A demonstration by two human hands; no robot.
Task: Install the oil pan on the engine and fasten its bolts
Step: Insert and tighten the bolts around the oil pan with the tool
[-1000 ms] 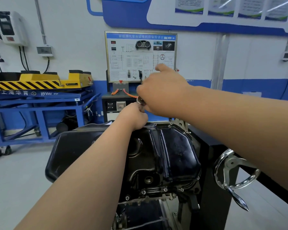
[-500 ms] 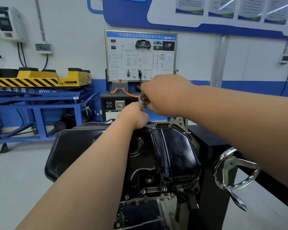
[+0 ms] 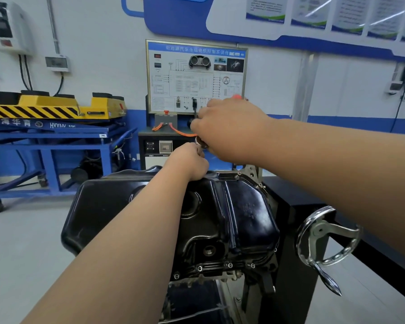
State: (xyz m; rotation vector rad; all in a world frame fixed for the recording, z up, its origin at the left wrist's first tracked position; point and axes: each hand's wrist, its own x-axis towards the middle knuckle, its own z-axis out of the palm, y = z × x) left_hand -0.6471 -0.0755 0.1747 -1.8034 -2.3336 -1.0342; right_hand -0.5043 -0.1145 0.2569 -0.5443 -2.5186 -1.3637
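The black oil pan point(image 3: 246, 213) sits on the engine, which is mounted on a stand. Several bolts point(image 3: 229, 265) show along its near flange. At the pan's far edge my left hand point(image 3: 187, 163) is curled around the lower part of a ratchet wrench point(image 3: 200, 142), whose chrome head shows just above my fingers. My right hand point(image 3: 229, 129) grips the wrench handle from above; an orange-red handle tip point(image 3: 236, 96) sticks out past my knuckles. The bolt under the tool is hidden by my hands.
A chrome handwheel point(image 3: 323, 237) with a crank handle sticks out of the stand at the right. A blue lift table point(image 3: 52, 136) with a yellow striped top stands at the left. A training panel point(image 3: 197, 76) stands against the far wall.
My right hand has swung the wrench handle to the right, and the orange tip now shows. My left hand stays on the tool at the pan's far edge.
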